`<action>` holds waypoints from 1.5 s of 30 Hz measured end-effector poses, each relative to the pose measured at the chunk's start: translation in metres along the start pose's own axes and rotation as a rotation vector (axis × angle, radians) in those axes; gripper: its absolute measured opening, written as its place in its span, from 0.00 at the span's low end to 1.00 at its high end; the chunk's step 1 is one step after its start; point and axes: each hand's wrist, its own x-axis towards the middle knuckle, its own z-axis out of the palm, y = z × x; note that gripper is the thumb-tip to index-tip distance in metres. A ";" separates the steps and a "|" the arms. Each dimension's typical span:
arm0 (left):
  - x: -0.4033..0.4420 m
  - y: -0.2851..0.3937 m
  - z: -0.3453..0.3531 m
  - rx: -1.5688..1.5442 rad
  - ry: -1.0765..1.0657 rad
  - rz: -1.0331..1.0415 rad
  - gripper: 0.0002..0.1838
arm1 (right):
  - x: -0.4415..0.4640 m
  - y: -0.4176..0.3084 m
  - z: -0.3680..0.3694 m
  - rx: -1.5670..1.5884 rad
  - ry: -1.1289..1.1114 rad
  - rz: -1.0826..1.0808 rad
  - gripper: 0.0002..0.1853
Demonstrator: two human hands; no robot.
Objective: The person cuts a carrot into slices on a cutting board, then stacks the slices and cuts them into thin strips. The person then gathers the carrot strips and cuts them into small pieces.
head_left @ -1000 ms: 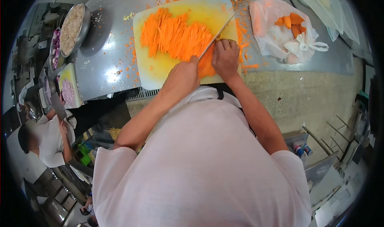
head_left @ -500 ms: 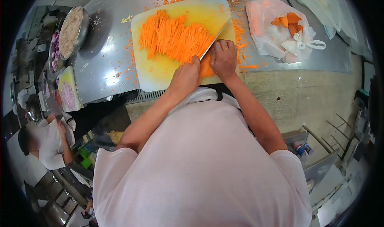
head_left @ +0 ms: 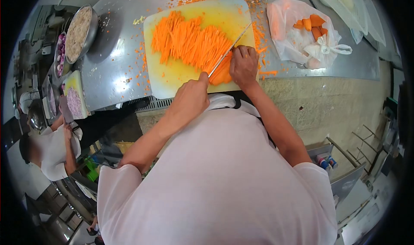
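Note:
My left hand [head_left: 190, 97] is closed around the handle of a kitchen knife [head_left: 230, 49], whose blade slants up and right across the yellow-stained cutting board [head_left: 170, 82]. Fingers bent, my right hand [head_left: 244, 67] presses down at the board's right edge, close beside the blade. Flat carrot slices [head_left: 222, 75] lie between the knife and that hand, partly covered by its fingers. To the left of the blade, a wide bank of thin carrot strips [head_left: 189, 40] spreads over the board.
Carrot bits litter the metal table [head_left: 113, 68]. On the right sits a plastic bag [head_left: 285, 42] with carrot chunks [head_left: 316, 25] on top. At left stand a steel bowl of pale food [head_left: 79, 33] and a board of chopped onion [head_left: 74, 102]; a co-worker [head_left: 56, 152] holds a cleaver.
My left hand has drawn the knife down and left, toward my body. My right hand has barely shifted. More of the carrot slices shows beside the blade. The co-worker's cleaver has changed its angle.

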 end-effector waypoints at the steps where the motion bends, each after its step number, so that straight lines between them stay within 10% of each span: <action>1: 0.006 -0.012 0.022 -0.018 0.022 0.048 0.08 | -0.001 0.000 -0.001 -0.004 -0.020 0.010 0.10; 45: 0.033 -0.017 0.040 -0.120 0.162 0.074 0.06 | 0.000 -0.003 0.003 -0.001 0.036 -0.006 0.04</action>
